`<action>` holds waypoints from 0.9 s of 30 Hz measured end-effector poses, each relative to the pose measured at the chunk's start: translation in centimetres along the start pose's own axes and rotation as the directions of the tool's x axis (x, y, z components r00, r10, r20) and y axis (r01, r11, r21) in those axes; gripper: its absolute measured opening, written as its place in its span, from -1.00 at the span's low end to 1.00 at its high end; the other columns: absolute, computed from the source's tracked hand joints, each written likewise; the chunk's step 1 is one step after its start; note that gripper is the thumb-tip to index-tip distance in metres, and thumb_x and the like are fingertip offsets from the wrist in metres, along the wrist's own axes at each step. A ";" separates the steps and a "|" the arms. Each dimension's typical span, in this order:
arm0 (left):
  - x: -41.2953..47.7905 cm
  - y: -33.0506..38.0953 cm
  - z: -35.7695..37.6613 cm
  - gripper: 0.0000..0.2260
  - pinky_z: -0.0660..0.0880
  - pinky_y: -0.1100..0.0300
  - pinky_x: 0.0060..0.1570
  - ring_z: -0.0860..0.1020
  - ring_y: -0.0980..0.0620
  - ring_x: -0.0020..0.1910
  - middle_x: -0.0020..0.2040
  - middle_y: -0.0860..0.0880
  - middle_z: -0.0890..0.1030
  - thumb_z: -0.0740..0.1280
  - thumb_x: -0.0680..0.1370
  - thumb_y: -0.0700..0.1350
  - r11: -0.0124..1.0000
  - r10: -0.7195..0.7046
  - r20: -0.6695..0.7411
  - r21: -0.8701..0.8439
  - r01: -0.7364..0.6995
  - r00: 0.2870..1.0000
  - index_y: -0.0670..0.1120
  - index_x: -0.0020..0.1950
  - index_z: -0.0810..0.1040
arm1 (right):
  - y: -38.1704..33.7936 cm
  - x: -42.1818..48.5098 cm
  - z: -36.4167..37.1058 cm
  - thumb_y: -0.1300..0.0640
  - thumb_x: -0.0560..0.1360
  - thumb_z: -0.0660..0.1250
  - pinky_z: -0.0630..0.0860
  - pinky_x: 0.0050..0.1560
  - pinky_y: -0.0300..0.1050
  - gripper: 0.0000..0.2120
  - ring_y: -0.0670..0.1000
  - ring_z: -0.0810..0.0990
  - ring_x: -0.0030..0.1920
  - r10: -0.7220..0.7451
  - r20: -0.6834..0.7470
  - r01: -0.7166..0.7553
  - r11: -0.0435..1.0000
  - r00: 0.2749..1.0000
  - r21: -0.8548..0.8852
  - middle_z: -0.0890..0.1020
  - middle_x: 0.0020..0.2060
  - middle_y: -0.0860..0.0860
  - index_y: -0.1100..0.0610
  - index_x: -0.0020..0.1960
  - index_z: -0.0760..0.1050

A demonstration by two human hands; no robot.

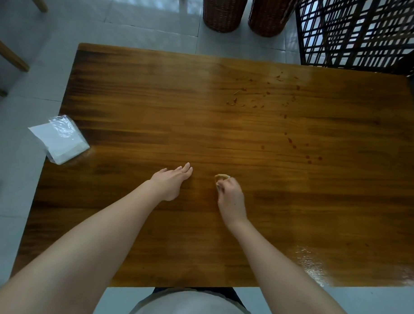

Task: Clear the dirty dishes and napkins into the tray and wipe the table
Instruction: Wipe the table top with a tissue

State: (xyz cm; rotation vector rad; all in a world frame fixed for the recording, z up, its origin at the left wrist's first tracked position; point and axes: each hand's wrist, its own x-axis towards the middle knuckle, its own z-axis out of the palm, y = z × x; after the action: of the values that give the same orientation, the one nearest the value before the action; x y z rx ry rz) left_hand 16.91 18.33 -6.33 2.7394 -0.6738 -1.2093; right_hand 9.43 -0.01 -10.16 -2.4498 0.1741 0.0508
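Observation:
A brown wooden table [137, 112] fills the view. My right hand [231, 200] grips a small crumpled, stained napkin [220, 176] and presses it on the tabletop near the middle. My left hand [173, 181] lies flat on the wood just to the left, fingers straight. Reddish sauce spots and crumbs [262, 95] are scattered over the far right part of the table, with more drops [295, 146] trailing toward the right side. No dishes or tray are in view.
A plastic pack of white napkins [60, 140] sits on the table's left edge, overhanging it. Two wicker baskets [224, 11] stand on the tiled floor beyond the far edge. A dark lattice screen [360, 33] stands at the far right. Wooden chair legs [10, 56] show at left.

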 end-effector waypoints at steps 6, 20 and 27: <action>0.1 0.1 0.1 -0.30 0.06 -0.03 0.49 -0.01 0.01 0.56 0.59 0.04 -0.14 0.13 0.56 -0.41 1.000 -0.011 -0.002 0.022 0.011 1.000 -0.02 0.59 -0.10 | -2.0 -2.6 2.1 0.39 0.50 0.31 0.57 0.02 -0.11 -0.77 0.05 0.56 0.01 -0.250 0.198 0.258 0.966 0.948 -0.014 0.61 -0.01 0.10 0.26 0.13 0.57; 0.2 0.0 -0.3 -0.28 0.06 -0.05 0.49 -0.01 -0.01 0.56 0.59 0.03 -0.15 0.13 0.55 -0.43 1.000 0.000 0.015 0.027 -0.001 1.000 -0.03 0.59 -0.11 | 1.9 2.5 -1.8 0.31 0.57 0.23 0.45 0.01 -0.27 -0.82 -0.06 0.49 -0.01 0.170 -0.091 -0.166 0.985 0.981 0.052 0.53 -0.05 -0.02 0.25 0.09 0.59; 0.1 0.4 -0.3 -0.30 0.07 -0.03 0.49 -0.01 0.00 0.56 0.59 0.03 -0.14 0.13 0.56 -0.41 0.999 -0.017 0.008 0.045 0.017 1.000 -0.02 0.59 -0.11 | -1.7 -0.5 1.8 0.29 0.56 0.26 0.49 0.14 -0.23 -0.78 -0.02 0.54 0.09 -0.039 0.068 0.033 0.997 0.997 0.075 0.60 0.05 0.06 0.24 0.19 0.56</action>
State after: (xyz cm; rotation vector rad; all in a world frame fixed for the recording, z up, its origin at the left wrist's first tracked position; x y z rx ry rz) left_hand 17.03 17.92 -6.14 2.7834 -0.6881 -1.2253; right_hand 9.23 2.53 -10.43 -2.3727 0.0993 0.1120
